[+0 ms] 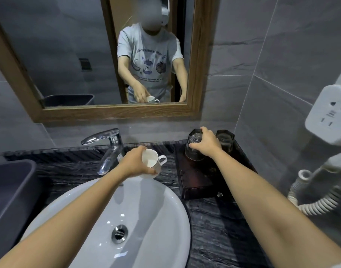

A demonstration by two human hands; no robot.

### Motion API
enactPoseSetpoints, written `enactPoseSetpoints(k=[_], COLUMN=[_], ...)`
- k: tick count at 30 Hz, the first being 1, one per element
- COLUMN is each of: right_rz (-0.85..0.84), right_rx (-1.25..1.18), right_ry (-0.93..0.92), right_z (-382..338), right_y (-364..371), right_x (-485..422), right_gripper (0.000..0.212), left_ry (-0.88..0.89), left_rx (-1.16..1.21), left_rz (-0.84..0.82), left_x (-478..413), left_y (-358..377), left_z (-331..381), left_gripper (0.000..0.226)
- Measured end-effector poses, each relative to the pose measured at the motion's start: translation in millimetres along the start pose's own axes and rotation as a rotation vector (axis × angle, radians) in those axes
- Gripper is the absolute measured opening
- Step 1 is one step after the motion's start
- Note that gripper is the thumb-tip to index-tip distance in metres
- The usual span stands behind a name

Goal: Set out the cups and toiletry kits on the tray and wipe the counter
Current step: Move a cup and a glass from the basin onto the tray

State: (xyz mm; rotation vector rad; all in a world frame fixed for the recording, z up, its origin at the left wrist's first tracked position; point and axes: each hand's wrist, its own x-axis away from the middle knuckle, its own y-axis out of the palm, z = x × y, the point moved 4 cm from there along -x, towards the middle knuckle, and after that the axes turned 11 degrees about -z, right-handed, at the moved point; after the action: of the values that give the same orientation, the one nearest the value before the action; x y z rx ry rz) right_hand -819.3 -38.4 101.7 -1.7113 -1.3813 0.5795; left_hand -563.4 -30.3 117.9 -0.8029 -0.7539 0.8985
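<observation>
**Both hands on cups at the sink**

The left hand (135, 161) is gripping a white ceramic mug (151, 163), tilted, above the dark marbled table (214, 229) beside the round white basin (107, 219). The right hand (206, 142) is clasping a clear drinking glass (194, 149) on the dark wooden tray (196, 176); a second clear glass (224, 139) is standing just beside it.

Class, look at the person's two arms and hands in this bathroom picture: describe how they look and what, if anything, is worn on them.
Both forearms are bare to the picture's lower edge; no sleeve shows on them directly. The left hand and right hand wear no gloves, and no rings, watch or bracelet are visible. In the mirror, short sleeves of a light grey printed T-shirt end above the elbows.
</observation>
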Motion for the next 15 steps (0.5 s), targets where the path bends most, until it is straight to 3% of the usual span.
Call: enactPoseSetpoints(k=[15], right_rz=[-0.079], right_rx=[0.065], right_ry=[-0.009], right_z=[8], right_y=[21], right_x=[-32], right_gripper=[0.088], left_ry=[0.078], left_rx=[0.032], left_rz=[-0.038], left_x=[-20], left_y=[14], left_z=[4], left_gripper=[0.066])
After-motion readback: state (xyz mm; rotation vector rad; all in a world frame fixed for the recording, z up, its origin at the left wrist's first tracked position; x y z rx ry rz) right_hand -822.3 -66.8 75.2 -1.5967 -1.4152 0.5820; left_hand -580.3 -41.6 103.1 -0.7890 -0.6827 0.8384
